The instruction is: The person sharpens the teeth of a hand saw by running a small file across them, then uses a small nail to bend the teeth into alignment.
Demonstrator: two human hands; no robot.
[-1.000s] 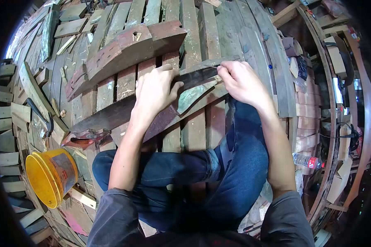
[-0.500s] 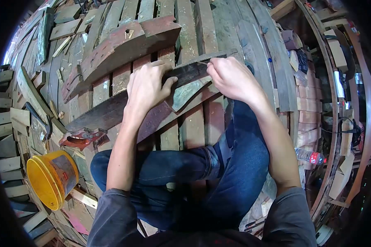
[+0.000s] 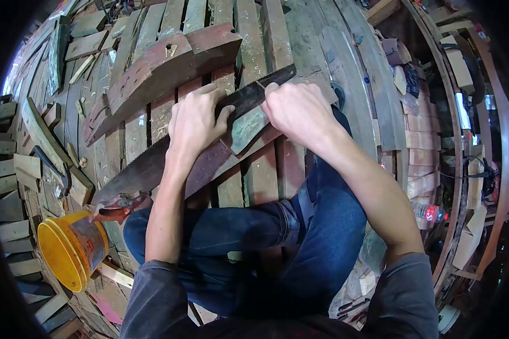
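Note:
A long hand saw (image 3: 144, 169) lies diagonally with its teeth facing away from me and its red handle (image 3: 120, 207) at the lower left. My left hand (image 3: 197, 121) grips the middle of the blade, thumb on its near face. Near the blade's far end, my right hand (image 3: 297, 110) is closed on a thin tool, whose tip shows at the toothed edge; the rest of it is hidden. Under the blade are a greenish wood piece (image 3: 247, 131) and a reddish board (image 3: 206, 168). Beyond the saw rests a curved reddish wooden block (image 3: 158, 70).
A yellow bucket (image 3: 62, 254) stands at the lower left, near a curved timber (image 3: 54, 141) and a dark-handled tool (image 3: 54, 168). Slatted planks lie below the work. A plastic bottle (image 3: 430, 212) and stacked wood blocks (image 3: 423, 150) are at the right.
The saw has shifted left and slightly toward me at its handle end. My right hand has moved left along the toothed edge, closer to my left hand.

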